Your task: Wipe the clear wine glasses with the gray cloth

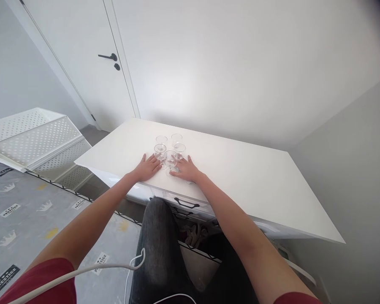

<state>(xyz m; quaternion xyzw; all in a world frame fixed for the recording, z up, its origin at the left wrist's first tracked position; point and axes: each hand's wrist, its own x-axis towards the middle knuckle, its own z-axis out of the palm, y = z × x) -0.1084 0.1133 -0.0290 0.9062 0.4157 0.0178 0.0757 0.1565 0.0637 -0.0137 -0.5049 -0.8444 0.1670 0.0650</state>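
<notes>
Several clear stemmed glasses stand upright in a tight cluster near the front edge of a white dresser top (240,177). The nearest glass (170,158) is in front of the others; a further one (176,139) stands at the back. My left hand (148,168) lies flat on the top, fingers stretched toward the left side of the cluster. On the other side, my right hand (186,169) rests with fingers spread around the foot of the nearest glass. Some fingertips show only through the glass, so I cannot tell whether either hand touches it.
Drawers with black handles (186,203) are in the dresser front, by my knee. A grey printed mattress (34,228) lies to the left, with a white perforated metal panel (38,133) beyond it. A white cable (91,268) crosses over my lap. Behind are a wall and a door (82,33).
</notes>
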